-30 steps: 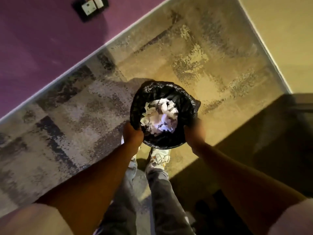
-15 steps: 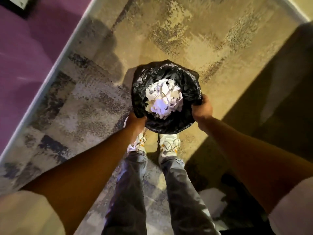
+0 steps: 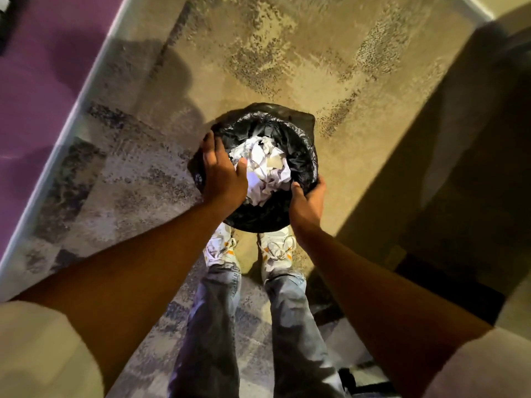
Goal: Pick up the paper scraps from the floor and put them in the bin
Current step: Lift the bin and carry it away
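The floor (image 3: 287,53) is the biggest thing here. It is covered in a rough carpet with tan, grey and dark blotchy patches. A purple wall (image 3: 43,81) runs along the left side, with a pale strip at its foot. On the right lies a big dark shadow.

The person stands on the carpet in soft grey-blue jeans (image 3: 212,326) and white shoes (image 3: 277,251) with laces and small orange marks.

The bin (image 3: 304,156) is round and sits just in front of the shoes. A shiny, crinkly black plastic bag lines it and folds over the rim.

The paper scraps (image 3: 264,162) are inside the bin, piled up in the middle. They are white, crumpled and full of sharp folds. No writing on them can be read.

The left hand (image 3: 221,173) lies over the left rim of the bin, its fingers curved down around the bag's edge and its thumb reaching the paper. The right hand (image 3: 307,202) grips the near right rim, with the thumb on top and the fingers curled under the edge.
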